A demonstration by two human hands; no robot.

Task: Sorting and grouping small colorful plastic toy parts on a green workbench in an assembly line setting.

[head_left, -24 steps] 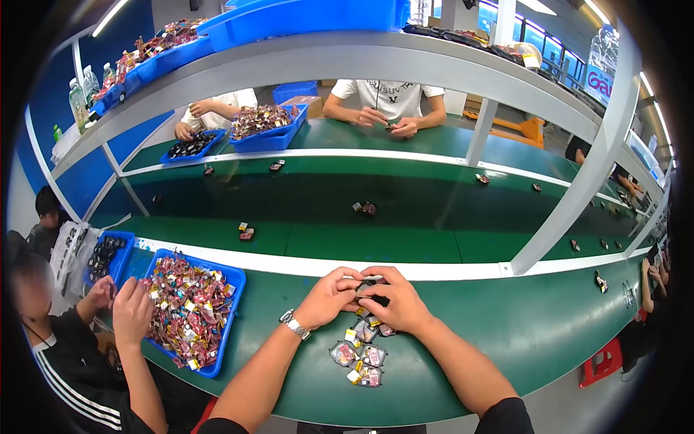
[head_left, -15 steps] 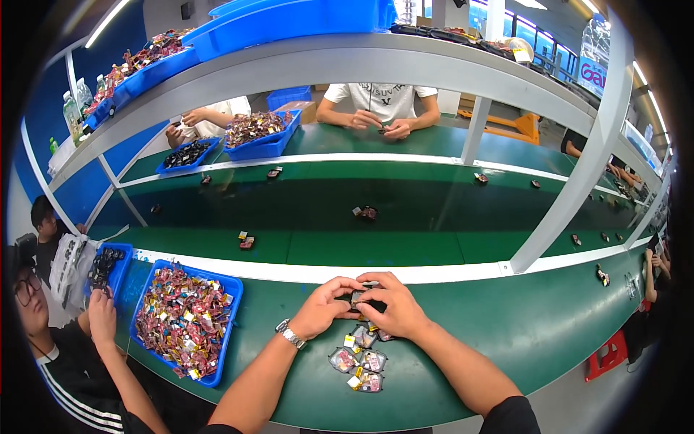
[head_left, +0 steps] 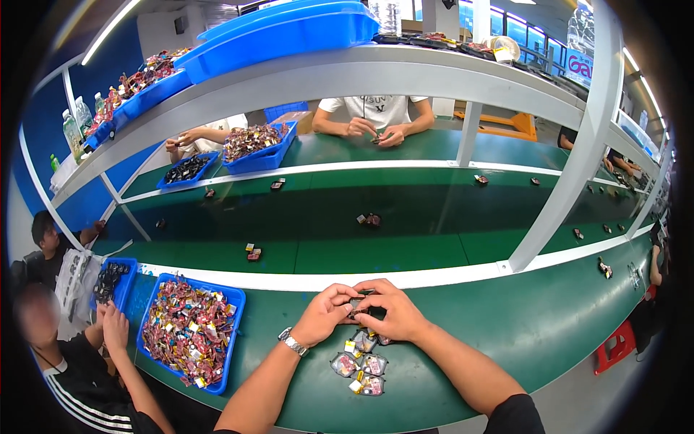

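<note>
Hands (head_left: 322, 317) both pinching sm. dk. part (head_left: 355, 312), mostly hidden, exact shape unclear.

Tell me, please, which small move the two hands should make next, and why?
Perhaps the right hand should gently press the small dark piece while the left hand steadies it: both hands meet around this piece, over the smooth green table, and each grips it. Its exact shape is mostly hidden.

A big bottle (head_left: 580, 37) is parked by the post (head_left: 562, 194) up top right, smaller bottles (head_left: 72, 133) are bunched far left, a red stool (head_left: 614, 349)'s tucked lower right.
</note>
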